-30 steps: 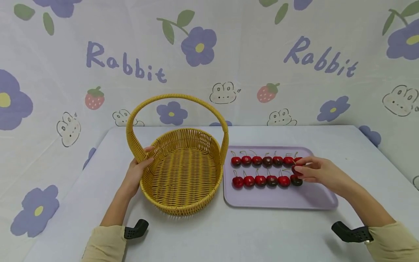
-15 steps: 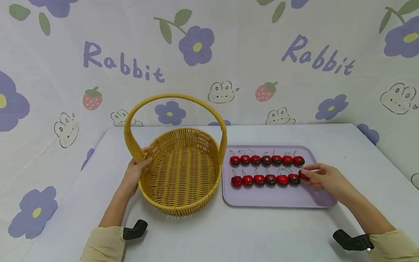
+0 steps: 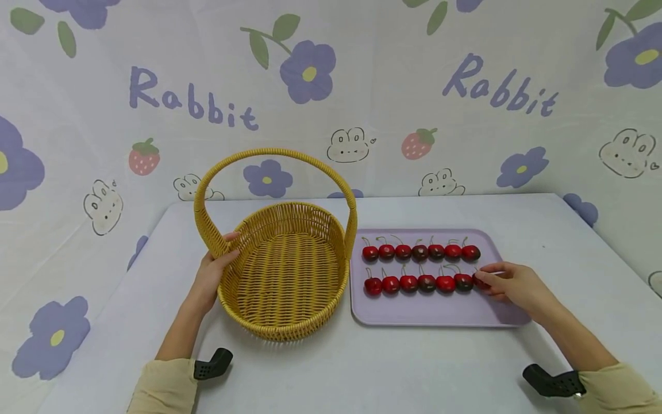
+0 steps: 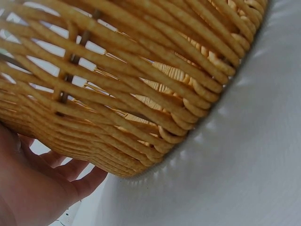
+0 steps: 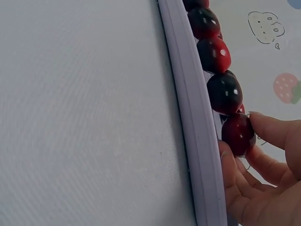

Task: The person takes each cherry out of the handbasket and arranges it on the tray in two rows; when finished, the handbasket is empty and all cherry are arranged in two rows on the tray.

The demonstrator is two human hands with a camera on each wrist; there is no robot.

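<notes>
A yellow woven basket (image 3: pixel 289 330) with a tall arched handle stands on the table, nothing inside it. My left hand (image 3: pixel 211 282) grips its left side at the foot of the handle; the left wrist view shows the fingers (image 4: pixel 89 181) against the wicker wall. To the right lies a lilac tray (image 3: pixel 439 316) bearing two rows of red cherries with stems. At the right end of the near row, my right hand (image 3: pixel 519 287) pinches a dark red cherry (image 5: pixel 238 134) between thumb and fingers. That cherry sits beside its neighbour (image 5: pixel 225 92) in the row.
The back row of cherries (image 3: pixel 403 252) runs along the tray's far side. White cloth covers the table (image 3: pixel 393 368), and a patterned curtain (image 3: pixel 393 69) hangs behind it. Black wrist devices (image 3: pixel 214 363) sit on both forearms.
My right hand has brought the cherry from between the rows, first rightward and then down to the end of the near row. The left hand keeps its hold on the basket.
</notes>
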